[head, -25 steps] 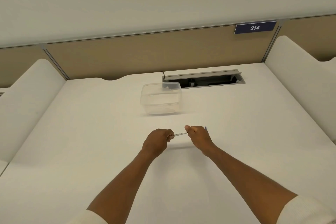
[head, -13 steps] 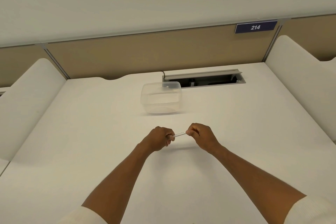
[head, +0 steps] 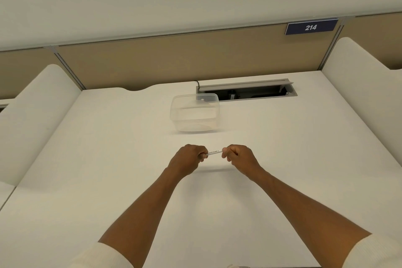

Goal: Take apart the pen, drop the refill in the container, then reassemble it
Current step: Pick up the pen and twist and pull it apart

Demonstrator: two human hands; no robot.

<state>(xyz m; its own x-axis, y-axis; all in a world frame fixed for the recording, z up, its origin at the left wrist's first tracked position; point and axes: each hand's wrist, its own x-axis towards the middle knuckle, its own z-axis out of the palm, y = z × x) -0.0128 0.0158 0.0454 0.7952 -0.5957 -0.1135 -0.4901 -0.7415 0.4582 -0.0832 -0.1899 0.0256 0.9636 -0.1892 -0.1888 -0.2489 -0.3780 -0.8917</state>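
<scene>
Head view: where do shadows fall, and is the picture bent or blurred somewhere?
Head view: soft, even light; a faint shadow lies on the table under the pen held between the left hand and right hand, another under the clear container. Wide-angle bending curves the partition edges. The pen's print is only partly readable.

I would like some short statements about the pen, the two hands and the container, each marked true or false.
1. Both hands hold the pen. True: the left hand grips one end, the right hand the other.
2. The pen lies flat on the desk. False: it is held above the desk.
3. The clear container stands beyond the hands. True.
4. The container has a lid on. False: its top is open.
5. The sign reads 412. False: it reads 214.
</scene>
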